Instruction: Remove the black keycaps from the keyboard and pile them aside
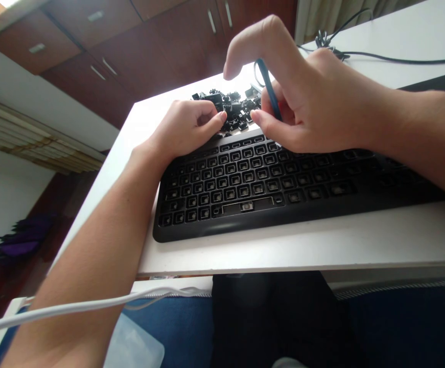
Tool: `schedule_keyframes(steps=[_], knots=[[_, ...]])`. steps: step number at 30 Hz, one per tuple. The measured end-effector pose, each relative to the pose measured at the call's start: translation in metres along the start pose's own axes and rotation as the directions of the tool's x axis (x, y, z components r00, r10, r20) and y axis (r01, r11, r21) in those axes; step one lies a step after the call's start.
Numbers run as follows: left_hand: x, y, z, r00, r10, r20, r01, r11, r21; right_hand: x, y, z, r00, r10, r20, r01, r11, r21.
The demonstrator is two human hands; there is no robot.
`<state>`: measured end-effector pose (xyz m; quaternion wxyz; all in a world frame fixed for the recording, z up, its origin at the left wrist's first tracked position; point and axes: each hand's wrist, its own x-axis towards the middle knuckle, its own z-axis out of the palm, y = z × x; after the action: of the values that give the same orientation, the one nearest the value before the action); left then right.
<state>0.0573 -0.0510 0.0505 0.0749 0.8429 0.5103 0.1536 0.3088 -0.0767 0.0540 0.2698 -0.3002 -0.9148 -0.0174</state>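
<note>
A black keyboard [230, 214] with its keycaps off lies on the white table, its key sockets bare. Behind its back edge is a heap of loose black keycaps [241, 115]. My left hand [186, 125] rests at the keyboard's back left corner beside the heap, fingers curled and thumb against them; whatever they hold is hidden. Over the middle of the keyboard, my right hand [306, 97] grips a thin dark blue stick-like tool [268, 92] between thumb and curled fingers, the index finger raised and bent. The tool's lower end is hidden behind the hand.
Black cables [398, 60] lie on the white table [283, 245] at the back right. A white cord [72, 307] crosses in front of my left forearm. Wooden cabinets [161, 56] stand beyond the table. A folded purple umbrella [23, 240] is at the far left.
</note>
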Motion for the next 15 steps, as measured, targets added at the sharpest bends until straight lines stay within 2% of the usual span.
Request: schedule_keyframes(steps=[6, 15], knots=[[0.002, -0.005, 0.001, 1.0, 0.028, -0.003, -0.028, 1.0, 0.003, 0.0, -0.003, -0.003, 0.999, 0.009, 0.051, -0.009, 1.0, -0.009], [0.005, -0.009, 0.004, 0.998, 0.057, -0.034, -0.056, 0.998, 0.029, 0.001, -0.004, -0.004, 0.998, -0.015, 0.059, 0.015, 1.0, 0.0]])
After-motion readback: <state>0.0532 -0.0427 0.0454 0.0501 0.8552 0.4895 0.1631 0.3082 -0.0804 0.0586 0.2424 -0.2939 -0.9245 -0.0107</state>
